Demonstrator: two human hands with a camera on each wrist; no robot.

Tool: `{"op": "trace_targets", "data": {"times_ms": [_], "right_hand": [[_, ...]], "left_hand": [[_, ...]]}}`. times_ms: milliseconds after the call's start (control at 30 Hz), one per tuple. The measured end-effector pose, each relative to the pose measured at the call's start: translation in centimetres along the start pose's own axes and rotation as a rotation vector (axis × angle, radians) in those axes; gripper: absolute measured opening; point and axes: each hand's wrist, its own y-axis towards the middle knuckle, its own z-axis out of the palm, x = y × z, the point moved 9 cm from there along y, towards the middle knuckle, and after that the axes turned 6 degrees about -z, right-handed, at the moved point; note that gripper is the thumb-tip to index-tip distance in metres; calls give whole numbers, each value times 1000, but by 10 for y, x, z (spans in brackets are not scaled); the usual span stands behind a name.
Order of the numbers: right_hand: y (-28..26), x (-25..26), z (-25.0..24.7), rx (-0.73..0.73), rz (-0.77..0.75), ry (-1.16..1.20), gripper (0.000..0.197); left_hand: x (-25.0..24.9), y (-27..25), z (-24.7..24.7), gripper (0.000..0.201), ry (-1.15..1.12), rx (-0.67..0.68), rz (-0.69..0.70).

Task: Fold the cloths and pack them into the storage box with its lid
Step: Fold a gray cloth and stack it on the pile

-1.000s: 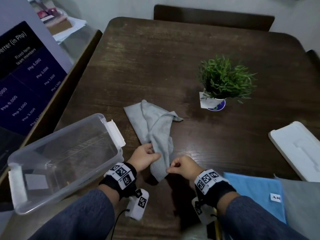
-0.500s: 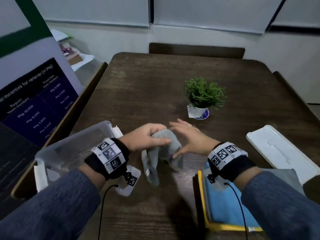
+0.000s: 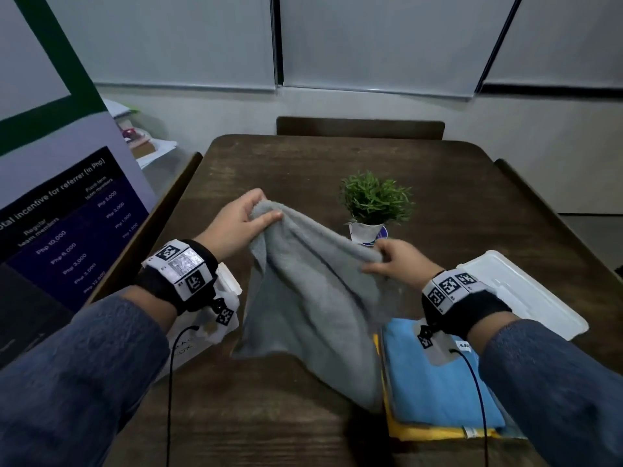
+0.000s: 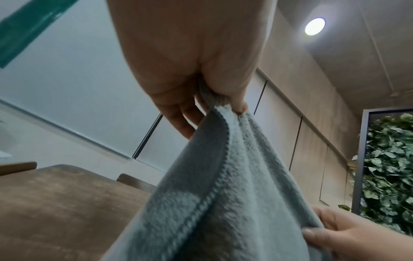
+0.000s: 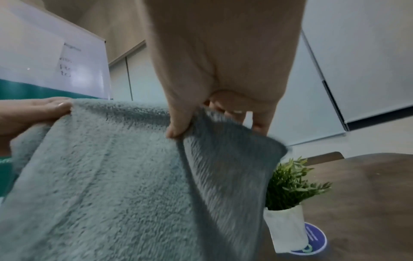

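- Left hand (image 3: 236,224) pinches one top corner of the grey cloth (image 3: 313,298), thumb against fingers.
- Right hand (image 3: 397,264) pinches the other corner.
- Cloth hangs above the table (image 3: 286,170).

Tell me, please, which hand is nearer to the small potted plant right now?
Right. The right hand pinches the grey cloth just in front of the potted plant; the left hand grips the cloth's other corner, farther left.

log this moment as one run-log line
step: spreading grey cloth above table | left hand: pinches one edge | right hand: pinches other edge | lid: off, on table
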Motion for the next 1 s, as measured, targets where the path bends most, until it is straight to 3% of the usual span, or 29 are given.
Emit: {"op": "trace_targets", "data": {"times_ms": [133, 200, 300, 400, 500, 567, 633, 833, 1000], "right_hand": [[-1, -1, -55, -358, 2, 102, 40], [-6, 4, -71, -452, -24, 116, 39], [-15, 9, -73, -479, -65, 85, 35], [-21, 2, -40, -291, -61, 61, 37], [-33, -7, 31, 169, -13, -8, 39], [-51, -20, 75, 450, 54, -122, 39], [-64, -36, 98, 588, 110, -244, 31], [-78, -69, 86, 616, 247, -246, 33], [-68, -78, 59, 516, 281, -162, 30]], "left_hand": [[-8, 4, -30, 26, -28, -183, 91], [-4, 4, -35, 25, -23, -177, 83], [12, -4, -26, 26, 10, -61, 4], [41, -19, -1, 25, 80, 128, -125], [83, -45, 39, 27, 216, 421, -287], [107, -67, 69, 30, 362, 624, -316], [121, -88, 90, 25, 461, 750, -313], [157, -94, 77, 27, 425, 737, -387], [151, -71, 47, 28, 267, 499, -397]]}}
